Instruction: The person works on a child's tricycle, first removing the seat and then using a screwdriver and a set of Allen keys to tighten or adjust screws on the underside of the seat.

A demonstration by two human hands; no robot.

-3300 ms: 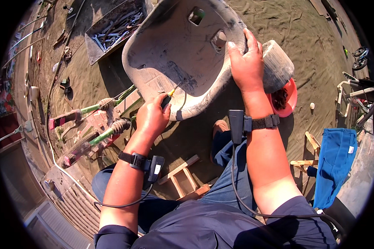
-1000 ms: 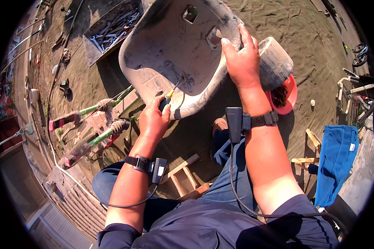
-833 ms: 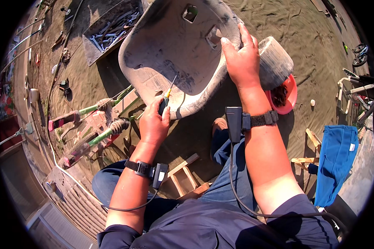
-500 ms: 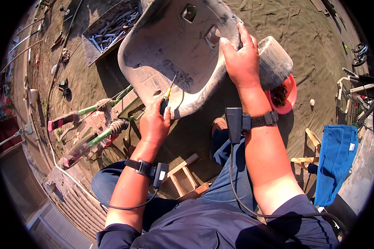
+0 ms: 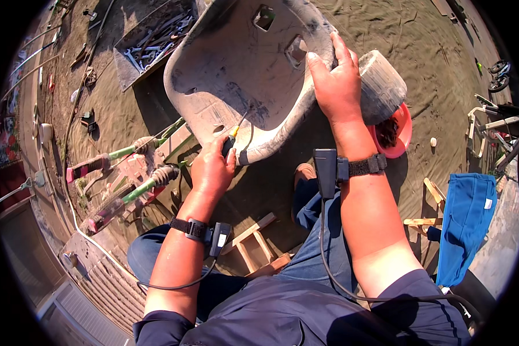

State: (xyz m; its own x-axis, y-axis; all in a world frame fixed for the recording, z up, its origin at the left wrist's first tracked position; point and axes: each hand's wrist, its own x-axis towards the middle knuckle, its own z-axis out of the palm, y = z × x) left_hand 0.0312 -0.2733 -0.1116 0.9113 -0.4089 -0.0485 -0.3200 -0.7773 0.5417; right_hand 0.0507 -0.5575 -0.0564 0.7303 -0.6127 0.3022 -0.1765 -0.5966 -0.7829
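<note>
A worn grey moulded seat (image 5: 213,63) with square cut-outs fills the upper middle of the view. My left hand (image 5: 211,170) is closed round the dark and yellow handle of a screwdriver (image 5: 230,142), beside the seat's near left edge. The blade points up and right across the inside of the seat. My right hand (image 5: 339,89) grips the seat's right rim, thumb on the inner side and fingers stretched along the edge. Past that hand, a grey rounded block-like piece (image 5: 382,85) juts out over a pink bowl (image 5: 402,135) with dark brown contents.
An open metal box of wrenches (image 5: 155,49) lies at the upper left. Left of the seat is a green and pink metal frame (image 5: 130,187). A small wooden stool (image 5: 254,242) stands between my legs, and blue cloth (image 5: 466,225) hangs over wood at the right.
The screwdriver has tilted further to the right, with a slight shift of my left hand and wrist. My right hand and the seat stay almost the same.
</note>
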